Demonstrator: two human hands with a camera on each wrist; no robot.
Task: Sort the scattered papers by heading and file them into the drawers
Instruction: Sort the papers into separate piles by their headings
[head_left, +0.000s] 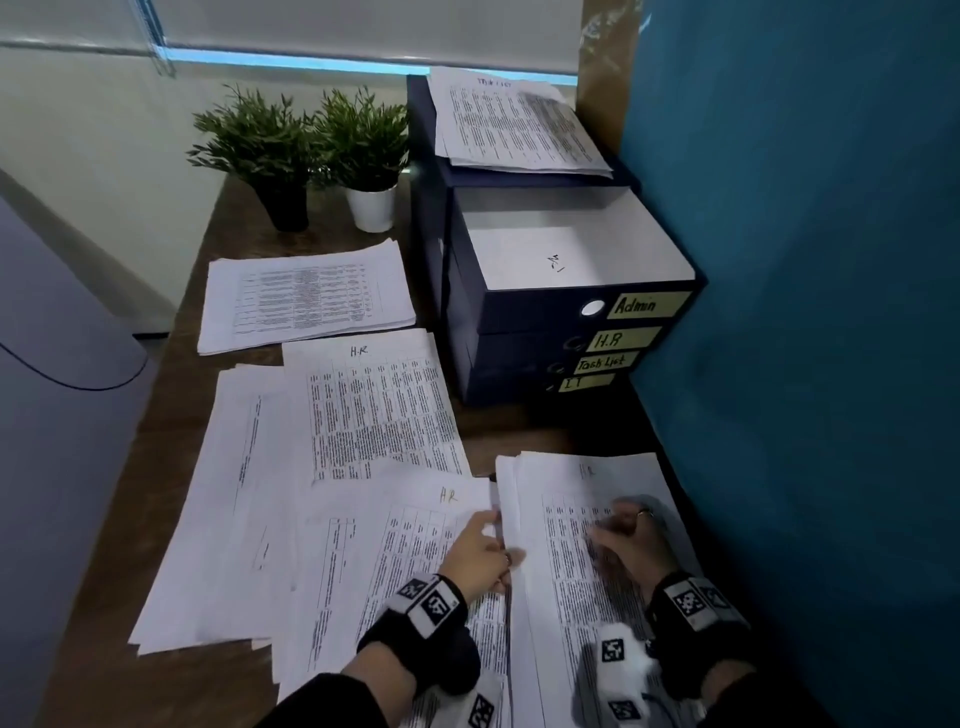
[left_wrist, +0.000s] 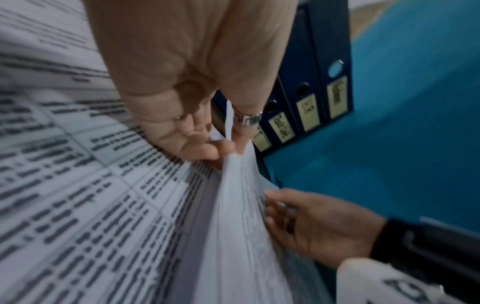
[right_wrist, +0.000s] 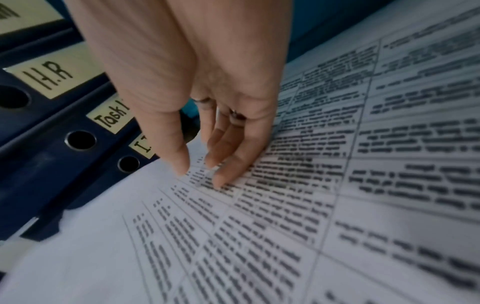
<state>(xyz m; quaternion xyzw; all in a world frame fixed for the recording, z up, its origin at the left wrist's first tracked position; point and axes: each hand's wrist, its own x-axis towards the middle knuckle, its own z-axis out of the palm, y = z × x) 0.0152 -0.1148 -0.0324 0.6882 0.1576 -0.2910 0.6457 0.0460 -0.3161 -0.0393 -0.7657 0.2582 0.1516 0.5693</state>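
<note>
White printed sheets lay spread over the brown desk (head_left: 171, 410), several headed "H.R" by hand. At the near right edge, just in front of the dark blue drawer unit (head_left: 524, 332), sat the stack of papers (head_left: 587, 525) being handled. The left hand (head_left: 480, 553) held that stack's left edge, its fingers (left_wrist: 197, 148) curled and pinching the lifted sheets beside the thumb. The right hand (head_left: 626, 540) rested on top of the same stack with fingers (right_wrist: 228, 164) straight and close together, tips pressing the printed table; nothing was gripped by it. Both wrists wore black bands with square printed markers.

The drawer unit's top drawer (head_left: 566, 249), labelled "Admin", stood pulled out, with a white sheet inside. Below it the drawers marked "H.R", "Task List" and "I.T" were closed. Another pile of papers (head_left: 519, 124) rested on the unit's roof, and one more pile (head_left: 306, 301) lay near two potted plants (head_left: 311, 150) at the desk's far end.
</note>
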